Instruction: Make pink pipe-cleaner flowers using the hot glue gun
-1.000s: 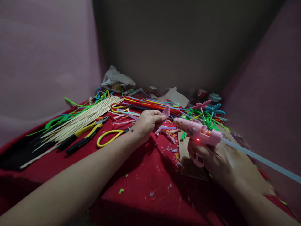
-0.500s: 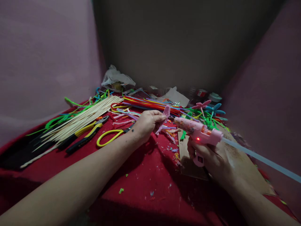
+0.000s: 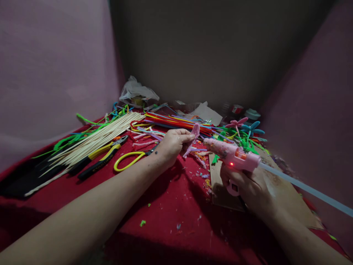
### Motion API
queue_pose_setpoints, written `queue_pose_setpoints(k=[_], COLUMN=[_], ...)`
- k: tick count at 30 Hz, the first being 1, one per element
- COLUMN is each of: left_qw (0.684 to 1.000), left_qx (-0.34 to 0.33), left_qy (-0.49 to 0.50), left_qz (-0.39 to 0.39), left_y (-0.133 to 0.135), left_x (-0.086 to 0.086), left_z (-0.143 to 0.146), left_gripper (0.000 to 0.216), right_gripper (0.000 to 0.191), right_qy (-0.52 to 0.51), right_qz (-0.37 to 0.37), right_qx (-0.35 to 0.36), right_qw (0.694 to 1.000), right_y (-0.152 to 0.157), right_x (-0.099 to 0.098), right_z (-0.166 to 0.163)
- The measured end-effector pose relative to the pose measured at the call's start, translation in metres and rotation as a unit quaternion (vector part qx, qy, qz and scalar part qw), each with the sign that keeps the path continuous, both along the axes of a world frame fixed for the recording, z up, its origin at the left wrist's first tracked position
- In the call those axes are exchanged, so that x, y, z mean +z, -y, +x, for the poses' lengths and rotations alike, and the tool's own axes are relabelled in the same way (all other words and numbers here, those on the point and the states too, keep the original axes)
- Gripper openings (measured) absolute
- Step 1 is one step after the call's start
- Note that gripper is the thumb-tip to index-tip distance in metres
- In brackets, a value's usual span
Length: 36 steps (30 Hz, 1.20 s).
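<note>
Between the thumb and fingers of my left hand (image 3: pixel 175 145) is a pink fuzzy petal shape (image 3: pixel 195 131), which looks bent from pipe cleaner. My right hand (image 3: pixel 248 184) is wrapped round the handle of a pink hot glue gun (image 3: pixel 231 152), its red light on. The gun's nozzle points left toward the petal shape, close to it; whether they touch I cannot tell. A long translucent glue stick (image 3: pixel 303 184) sticks out of the gun's back. Yellow-handled scissors (image 3: pixel 128 162) lie behind my left wrist, partly hidden by it.
Wooden skewers (image 3: pixel 96 138) and black-and-yellow pliers (image 3: pixel 103 158) lie at left on the red cloth (image 3: pixel 165 221). A bundle of coloured pipe cleaners (image 3: pixel 176 124) stretches across the back. Cardboard (image 3: pixel 224 197) lies under my right hand, near pink and blue pipe-cleaner flowers (image 3: pixel 250 128). A plastic bag (image 3: pixel 138 90) sits behind.
The glue gun has shifted very slightly left and down in my right hand. My left hand and the pink petal shape stay almost still.
</note>
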<state>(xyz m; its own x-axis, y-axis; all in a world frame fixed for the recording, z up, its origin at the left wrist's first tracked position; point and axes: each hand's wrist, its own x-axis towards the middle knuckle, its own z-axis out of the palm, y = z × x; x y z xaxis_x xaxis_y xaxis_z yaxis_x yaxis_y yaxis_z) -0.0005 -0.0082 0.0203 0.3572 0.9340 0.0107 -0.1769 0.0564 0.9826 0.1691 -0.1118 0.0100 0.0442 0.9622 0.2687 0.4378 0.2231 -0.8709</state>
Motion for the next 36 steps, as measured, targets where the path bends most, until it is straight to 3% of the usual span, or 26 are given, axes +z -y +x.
queue_pose_setpoints(k=[5, 12, 26, 36], left_qw=[1.000, 1.000, 1.000, 1.000], left_qx=[0.003, -0.005, 0.003, 0.002], left_qy=[-0.007, -0.004, 0.001, 0.003], left_qz=[-0.008, -0.003, 0.007, -0.004], left_y=[0.001, 0.000, 0.000, 0.001], left_x=[0.002, -0.001, 0.000, 0.001], left_z=[0.000, 0.000, -0.001, 0.000], left_gripper=[0.019, 0.019, 0.021, 0.021], right_gripper=[0.031, 0.030, 0.033, 0.033], right_qy=[-0.012, -0.027, 0.006, -0.001], right_qz=[0.039, 0.014, -0.026, -0.010], right_qx=[-0.005, -0.014, 0.009, -0.002], right_qw=[0.999, 0.999, 1.000, 1.000], right_y=[-0.001, -0.003, 0.001, 0.000], right_x=[-0.004, -0.012, -0.008, -0.012], right_z=[0.002, 0.008, 0.005, 0.007])
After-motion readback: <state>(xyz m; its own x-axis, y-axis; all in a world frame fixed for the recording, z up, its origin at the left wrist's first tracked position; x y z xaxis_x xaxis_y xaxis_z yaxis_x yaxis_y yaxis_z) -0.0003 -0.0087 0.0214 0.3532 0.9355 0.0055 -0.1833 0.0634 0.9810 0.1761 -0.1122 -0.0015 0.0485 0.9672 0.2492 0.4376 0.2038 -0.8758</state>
